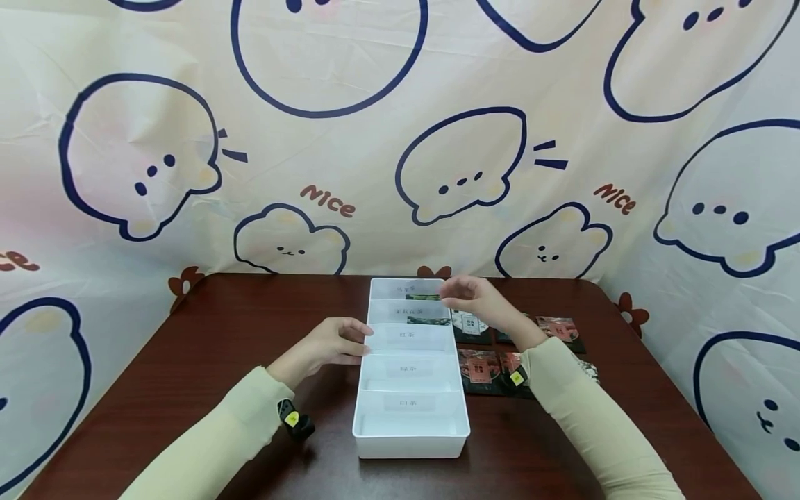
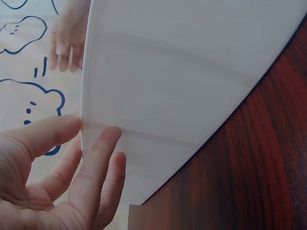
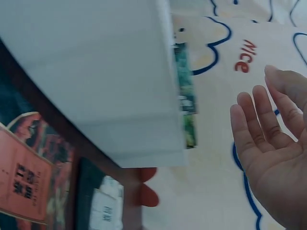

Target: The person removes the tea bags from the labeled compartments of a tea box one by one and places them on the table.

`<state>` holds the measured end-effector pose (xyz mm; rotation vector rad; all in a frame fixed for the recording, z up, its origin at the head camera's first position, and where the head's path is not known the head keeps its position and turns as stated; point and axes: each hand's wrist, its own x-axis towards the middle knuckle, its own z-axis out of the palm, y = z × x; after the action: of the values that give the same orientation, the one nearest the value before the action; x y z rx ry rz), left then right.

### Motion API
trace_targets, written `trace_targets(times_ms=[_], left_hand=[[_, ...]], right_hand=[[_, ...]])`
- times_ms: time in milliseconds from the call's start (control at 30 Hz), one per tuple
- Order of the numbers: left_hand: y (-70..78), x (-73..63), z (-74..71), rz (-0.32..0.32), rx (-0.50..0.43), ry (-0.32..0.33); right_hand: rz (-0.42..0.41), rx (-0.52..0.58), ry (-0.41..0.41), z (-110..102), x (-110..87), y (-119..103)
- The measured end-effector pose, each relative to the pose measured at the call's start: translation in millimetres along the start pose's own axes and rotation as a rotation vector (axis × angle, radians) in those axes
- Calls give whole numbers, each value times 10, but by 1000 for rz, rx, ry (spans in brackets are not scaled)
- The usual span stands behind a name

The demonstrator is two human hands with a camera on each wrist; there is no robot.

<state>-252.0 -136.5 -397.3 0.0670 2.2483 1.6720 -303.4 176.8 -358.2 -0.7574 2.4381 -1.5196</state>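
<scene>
Box [image 1: 414,446] holding green packets [image 1: 428,321]; left hand [image 1: 325,344] touches its side, fingers relaxed; right hand [image 1: 480,302], loosely spread and empty, hangs near its far end.

Head view facing forward-down, close wrist views, all sharing white box [image 1: 411,448]

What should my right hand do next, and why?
Probably reach for a red-labelled packet beside the white tray: your right hand looks empty, and the tray's three nearest compartments show no packets, while the two farthest hold green packets.
</scene>
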Motion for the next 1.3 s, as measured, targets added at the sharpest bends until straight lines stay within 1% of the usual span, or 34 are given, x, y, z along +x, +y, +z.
trace_targets(times_ms=[200, 300, 533, 800, 933, 1100, 1300], left_hand=[[-4, 12, 5, 0, -2, 0], [-8, 14, 2, -2, -1, 1], [3, 0, 3, -6, 4, 3], [5, 2, 3, -4, 0, 5], [5, 2, 2, 2, 1, 3], [10, -2, 5, 2, 3, 5], [10, -10, 7, -2, 8, 4]], right_hand=[[23, -19, -62, 87, 81, 148], [54, -53, -69, 115, 98, 189], [84, -86, -89, 154, 130, 226], [120, -169, -100, 166, 159, 257], [126, -232, -107, 163, 157, 241], [113, -318, -123, 167, 150, 193], [85, -381, -133, 170, 165, 199]])
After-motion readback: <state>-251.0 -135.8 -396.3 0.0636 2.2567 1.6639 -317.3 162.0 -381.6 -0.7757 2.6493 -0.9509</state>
